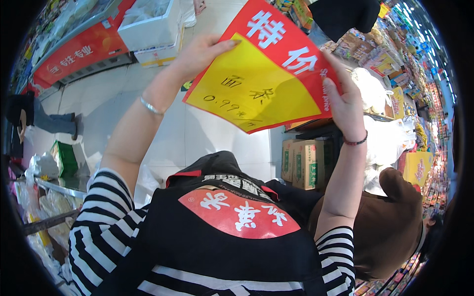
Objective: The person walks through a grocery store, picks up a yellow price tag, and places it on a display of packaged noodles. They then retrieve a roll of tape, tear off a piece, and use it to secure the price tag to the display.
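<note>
Between my two hands is a red and yellow price sign sheet (240, 79) that bears printed and handwritten writing. My left hand (203, 53) grips its left edge, the thumb lying over the yellow panel's upper corner. On the opposite side, my right hand (344, 94) pinches the red right edge, thumb in front and the fingers partly behind the sheet. The sheet bows slightly and is held up above the tiled floor (170, 122). Below it, my black apron (237, 255) with a red printed patch covers my front.
White foam boxes (152, 29) stand beside a red-fronted display case (81, 55). Cardboard cartons (305, 162) sit under the stand at right, with white plastic bags (387, 140) above. A person in brown (374, 233) is close on my right; another person (48, 116) stands far left.
</note>
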`<action>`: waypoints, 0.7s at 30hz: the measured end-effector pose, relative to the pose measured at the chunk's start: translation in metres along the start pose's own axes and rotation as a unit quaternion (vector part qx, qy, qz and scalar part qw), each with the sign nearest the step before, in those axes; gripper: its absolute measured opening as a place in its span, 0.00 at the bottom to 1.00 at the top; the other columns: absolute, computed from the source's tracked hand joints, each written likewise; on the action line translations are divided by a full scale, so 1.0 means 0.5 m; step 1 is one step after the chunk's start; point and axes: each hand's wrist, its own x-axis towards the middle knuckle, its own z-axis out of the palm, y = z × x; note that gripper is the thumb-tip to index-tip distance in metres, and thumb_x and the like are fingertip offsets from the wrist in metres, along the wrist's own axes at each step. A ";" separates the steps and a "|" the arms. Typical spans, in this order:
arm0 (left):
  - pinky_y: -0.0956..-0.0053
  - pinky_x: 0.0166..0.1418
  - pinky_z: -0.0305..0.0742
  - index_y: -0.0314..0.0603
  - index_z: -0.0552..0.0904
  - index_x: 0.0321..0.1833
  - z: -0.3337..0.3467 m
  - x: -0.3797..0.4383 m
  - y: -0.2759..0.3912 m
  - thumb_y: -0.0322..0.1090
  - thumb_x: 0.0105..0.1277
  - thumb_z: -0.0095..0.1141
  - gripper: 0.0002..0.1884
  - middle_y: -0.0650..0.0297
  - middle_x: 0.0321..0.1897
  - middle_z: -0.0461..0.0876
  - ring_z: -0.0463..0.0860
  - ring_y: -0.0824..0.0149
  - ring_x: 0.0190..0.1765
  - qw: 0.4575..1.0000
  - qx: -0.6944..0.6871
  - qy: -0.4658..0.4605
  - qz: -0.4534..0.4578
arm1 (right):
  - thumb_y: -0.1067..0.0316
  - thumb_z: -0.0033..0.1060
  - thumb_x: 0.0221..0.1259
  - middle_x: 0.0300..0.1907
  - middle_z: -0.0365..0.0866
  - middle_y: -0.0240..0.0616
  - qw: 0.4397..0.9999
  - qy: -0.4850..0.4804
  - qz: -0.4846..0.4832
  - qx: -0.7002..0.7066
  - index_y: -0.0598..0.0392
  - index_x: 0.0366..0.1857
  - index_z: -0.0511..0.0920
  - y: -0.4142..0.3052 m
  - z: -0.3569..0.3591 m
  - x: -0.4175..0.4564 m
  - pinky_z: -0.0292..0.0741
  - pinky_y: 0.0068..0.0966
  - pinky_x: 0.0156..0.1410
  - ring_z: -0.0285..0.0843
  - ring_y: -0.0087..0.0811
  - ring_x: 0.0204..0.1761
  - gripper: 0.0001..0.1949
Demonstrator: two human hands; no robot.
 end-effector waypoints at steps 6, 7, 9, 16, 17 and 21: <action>0.83 0.43 0.77 0.29 0.83 0.51 0.023 -0.052 -0.019 0.39 0.76 0.55 0.16 0.65 0.41 0.87 0.82 0.79 0.41 0.999 -0.021 0.009 0.046 | 0.77 0.51 0.70 0.54 0.79 0.42 1.000 -0.010 -0.020 0.015 0.56 0.61 0.76 -0.032 0.023 -0.010 0.75 0.27 0.62 0.78 0.35 0.58 0.17; 0.83 0.42 0.77 0.29 0.83 0.51 0.027 -0.060 -0.020 0.39 0.76 0.55 0.16 0.65 0.40 0.87 0.82 0.80 0.40 0.998 -0.016 0.024 0.050 | 0.77 0.51 0.70 0.54 0.78 0.42 0.999 -0.004 -0.034 0.011 0.56 0.60 0.77 -0.033 0.028 -0.011 0.75 0.27 0.61 0.78 0.36 0.58 0.16; 0.84 0.40 0.76 0.30 0.84 0.51 0.035 -0.077 -0.020 0.40 0.77 0.54 0.17 0.66 0.38 0.87 0.82 0.81 0.38 0.997 -0.006 0.051 0.059 | 0.78 0.52 0.68 0.58 0.76 0.41 0.998 0.002 -0.054 0.022 0.55 0.57 0.79 -0.042 0.038 -0.014 0.75 0.28 0.62 0.77 0.36 0.59 0.15; 0.85 0.43 0.75 0.31 0.84 0.52 0.023 -0.103 -0.054 0.38 0.77 0.53 0.15 0.68 0.40 0.86 0.80 0.82 0.40 0.988 -0.020 0.105 0.116 | 0.79 0.63 0.58 0.60 0.75 0.46 0.994 0.030 -0.104 0.009 0.53 0.47 0.82 -0.041 0.076 -0.036 0.75 0.32 0.64 0.76 0.40 0.60 0.14; 0.85 0.43 0.75 0.31 0.84 0.52 0.021 -0.106 -0.055 0.38 0.77 0.53 0.15 0.68 0.40 0.86 0.80 0.82 0.41 0.985 -0.030 0.119 0.120 | 0.80 0.65 0.56 0.61 0.75 0.47 0.992 0.035 -0.122 -0.014 0.52 0.46 0.82 -0.041 0.084 -0.036 0.75 0.33 0.64 0.76 0.41 0.60 0.14; 0.83 0.45 0.76 0.32 0.84 0.53 0.002 -0.116 -0.065 0.36 0.78 0.52 0.14 0.67 0.42 0.86 0.80 0.81 0.43 0.980 -0.060 0.121 0.144 | 0.78 0.71 0.50 0.64 0.74 0.44 0.979 0.074 -0.148 -0.117 0.50 0.44 0.84 -0.046 0.111 -0.038 0.74 0.38 0.64 0.72 0.47 0.63 0.16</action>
